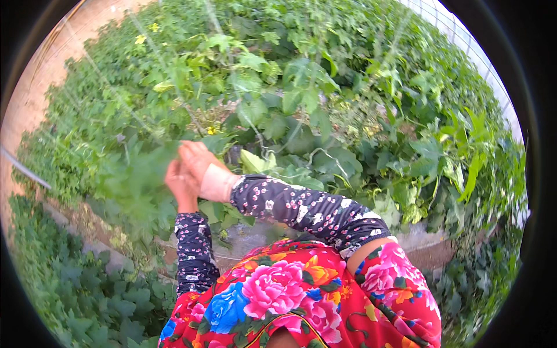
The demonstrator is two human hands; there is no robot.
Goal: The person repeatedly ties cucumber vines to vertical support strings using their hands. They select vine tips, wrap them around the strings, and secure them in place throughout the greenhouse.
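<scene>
My left hand (180, 182) and my right hand (202, 163) are close together, touching or overlapping, left of the middle of the view. Both are at the edge of a blurred mass of green vine leaves (141, 174). Blur and overlap hide the fingertips, so I cannot tell whether either hand grips a stem or leaf. Dark patterned sleeve covers lie over both forearms. Just right of the hands is a pale green leaf (256, 162), with a bare twisted vine stem (326, 152) farther right.
Dense climbing vines surround me, with thin strings (217, 21) running up through them. A small yellow flower (140, 39) shows at upper left, beside bare soil (32, 100). Pale ground sheeting (252, 235) lies just ahead of my body. More low foliage (117, 304) grows at lower left.
</scene>
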